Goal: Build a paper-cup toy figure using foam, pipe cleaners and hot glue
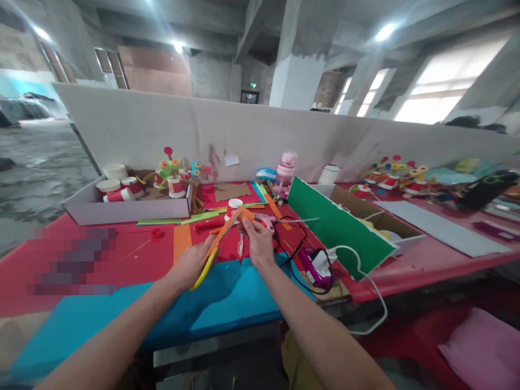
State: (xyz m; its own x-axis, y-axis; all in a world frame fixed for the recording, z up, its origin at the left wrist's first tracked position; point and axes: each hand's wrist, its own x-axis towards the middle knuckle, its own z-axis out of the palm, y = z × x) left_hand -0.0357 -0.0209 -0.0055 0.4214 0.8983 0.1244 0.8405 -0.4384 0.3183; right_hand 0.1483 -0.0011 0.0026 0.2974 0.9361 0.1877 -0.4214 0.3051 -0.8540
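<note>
My left hand is closed on a pair of scissors with a yellow handle. Its blades point up and away, toward my right hand. Along the blades runs an orange paper strip. My right hand pinches a piece of orange paper at the blade tips. Just behind the paper stands a red and white paper cup. A pink glue gun lies by my right fingers, partly hidden. Left of the scissors, an orange sheet rests on the red table cover.
A white box with cups and paper figures stands at left. On the right are a green-sided box and a purple power strip with cables. A pink bottle stands before the white partition. Blue cloth covers the near edge.
</note>
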